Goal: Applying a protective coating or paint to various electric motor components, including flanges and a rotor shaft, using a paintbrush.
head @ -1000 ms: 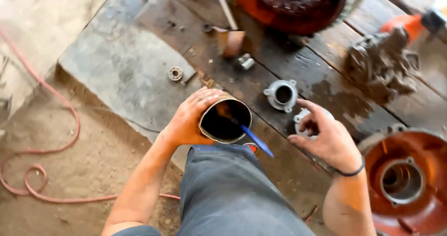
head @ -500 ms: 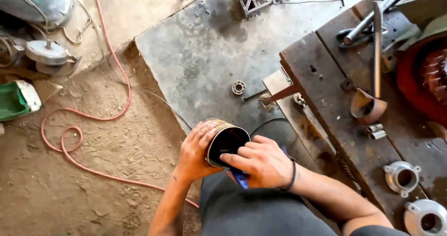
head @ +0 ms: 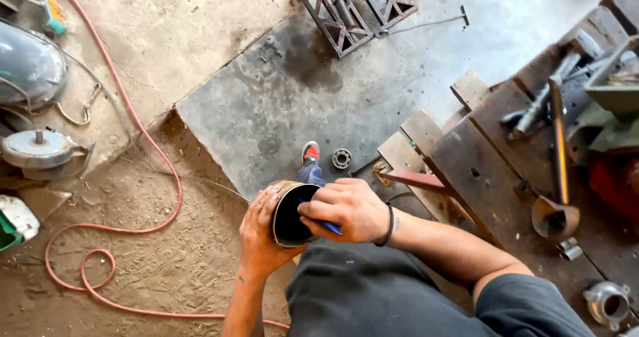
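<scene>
My left hand [head: 258, 234] grips a round dark tin can [head: 287, 216], tilted so its open mouth faces right. My right hand [head: 346, 207] sits over the can's mouth and is closed on a blue-handled tool [head: 329, 227] whose end reaches into the can. A blue and red tip [head: 310, 164] sticks out above the can's far rim. Both hands are over my lap, above dark trousers.
A small bearing [head: 341, 158] lies on the grey slab [head: 286, 97]. A red hose [head: 126, 197] loops over the dirt at left. A wooden bench [head: 492, 177] at right carries a metal funnel [head: 554, 218], rods and a housing [head: 607, 302]. A metal frame [head: 353, 7] stands at top.
The view has swung left, away from the bench. My right hand came from the bench side to the can's mouth and closed on the blue tool. My left hand kept hold of the can.
</scene>
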